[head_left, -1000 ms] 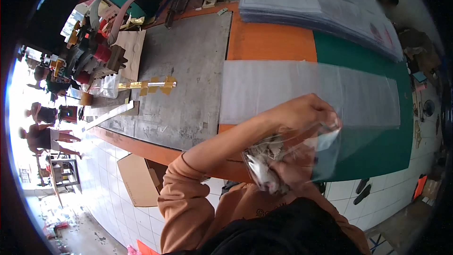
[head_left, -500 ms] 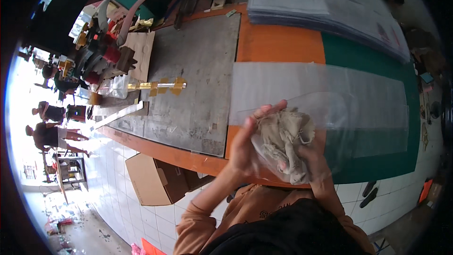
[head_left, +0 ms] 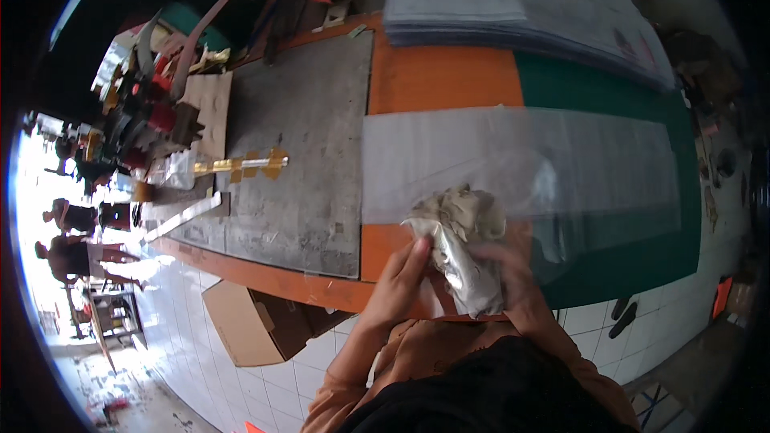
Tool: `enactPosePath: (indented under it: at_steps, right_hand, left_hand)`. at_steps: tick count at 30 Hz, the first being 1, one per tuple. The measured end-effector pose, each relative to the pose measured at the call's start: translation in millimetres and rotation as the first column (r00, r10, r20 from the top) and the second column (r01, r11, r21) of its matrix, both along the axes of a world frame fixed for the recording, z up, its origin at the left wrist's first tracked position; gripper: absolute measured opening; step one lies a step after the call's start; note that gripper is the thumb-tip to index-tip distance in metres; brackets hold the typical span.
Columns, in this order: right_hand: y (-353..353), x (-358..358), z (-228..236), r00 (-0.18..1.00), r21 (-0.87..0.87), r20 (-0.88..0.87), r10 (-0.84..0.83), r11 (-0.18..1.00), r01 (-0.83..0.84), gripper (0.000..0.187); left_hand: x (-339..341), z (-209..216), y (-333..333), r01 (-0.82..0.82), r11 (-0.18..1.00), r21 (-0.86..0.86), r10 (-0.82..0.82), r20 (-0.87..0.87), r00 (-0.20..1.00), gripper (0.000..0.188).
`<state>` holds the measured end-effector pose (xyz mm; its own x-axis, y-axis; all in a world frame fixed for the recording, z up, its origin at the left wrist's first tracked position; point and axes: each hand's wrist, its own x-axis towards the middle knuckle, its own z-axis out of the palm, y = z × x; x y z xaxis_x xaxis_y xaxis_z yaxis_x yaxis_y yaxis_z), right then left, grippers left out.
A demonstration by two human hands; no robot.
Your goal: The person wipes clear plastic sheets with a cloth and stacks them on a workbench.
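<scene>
A crumpled beige rag (head_left: 461, 207) is bunched in front of me above the near table edge. Shiny clear plastic sheet (head_left: 467, 274) is folded over its lower part and glints between my hands. My left hand (head_left: 401, 277) pinches the plastic at its left side, thumb on top. On the other side my right hand (head_left: 517, 281), blurred by motion, is closed around the rag and the plastic. Behind them lie clear plastic sheets (head_left: 441, 144), long and flat across the orange and green tabletop.
A thick stack of film-like sheets (head_left: 457, 0) lies at the far side. A grey metal plate (head_left: 313, 112) with gold tape (head_left: 249, 164) covers the table's left part. An open cardboard box (head_left: 249, 325) stands on the floor. People (head_left: 76, 261) are in the left background.
The rag, spread out under the clear plastic before, is now bunched lower, with plastic folded over it. My left hand has moved down and closed on the plastic. The view has shifted slightly.
</scene>
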<state>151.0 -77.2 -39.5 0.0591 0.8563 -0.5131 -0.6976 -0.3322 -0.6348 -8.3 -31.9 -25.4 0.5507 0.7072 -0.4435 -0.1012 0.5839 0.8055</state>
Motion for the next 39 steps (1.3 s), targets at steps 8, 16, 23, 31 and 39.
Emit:
enactPosePath:
  at_steps: [8, 16, 23, 31, 39]
  right_hand:
    - [11, 29, 16, 0.880, -0.219, -0.416, -0.227, 0.965, 0.146, 0.034]
    - [-20, 87, -13, 0.764, -0.047, -0.608, -0.217, 0.970, 0.238, 0.039]
    - [-45, 137, -7, 0.688, 0.006, -0.573, -0.445, 0.837, 0.547, 0.039]
    - [-51, 183, -8, 0.539, -0.044, -0.529, -0.656, 0.655, 0.754, 0.045]
    - [-44, 156, -14, 0.750, 0.344, -0.405, -0.524, 0.672, 0.656, 0.049]
  left_hand:
    - [-70, 13, -13, 0.502, 0.824, 0.263, -0.282, -0.579, 0.765, 0.027]
    - [-116, 27, 0, 0.630, 0.759, 0.166, -0.424, -0.608, 0.671, 0.021]
    - [-139, 33, 18, 0.747, 0.641, 0.173, -0.446, -0.708, 0.547, 0.016]
    - [-200, 20, 41, 0.673, 0.627, 0.393, -0.314, -0.662, 0.680, 0.020]
    - [-142, 51, 139, 0.945, 0.293, 0.146, 0.714, -0.690, -0.115, 0.068]
